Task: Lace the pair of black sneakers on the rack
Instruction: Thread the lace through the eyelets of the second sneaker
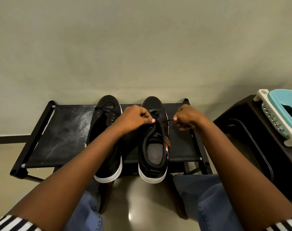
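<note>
Frame centre — left hand (133,118) pinches lace (167,121) at right sneaker (152,139); right hand (187,117) pinches lace end — rack (61,130) beneath.

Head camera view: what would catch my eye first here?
Two hands at the centre: the left hand and right hand each pinch a black lace of the right sneaker. Its twin, the left sneaker, stands beside it on the black rack. A turquoise basket sits far right.

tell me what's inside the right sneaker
Inside the right sneaker a grey insole shows at the heel, with a printed tongue label above it. The toe end is hidden under the tongue and the left hand.
</note>
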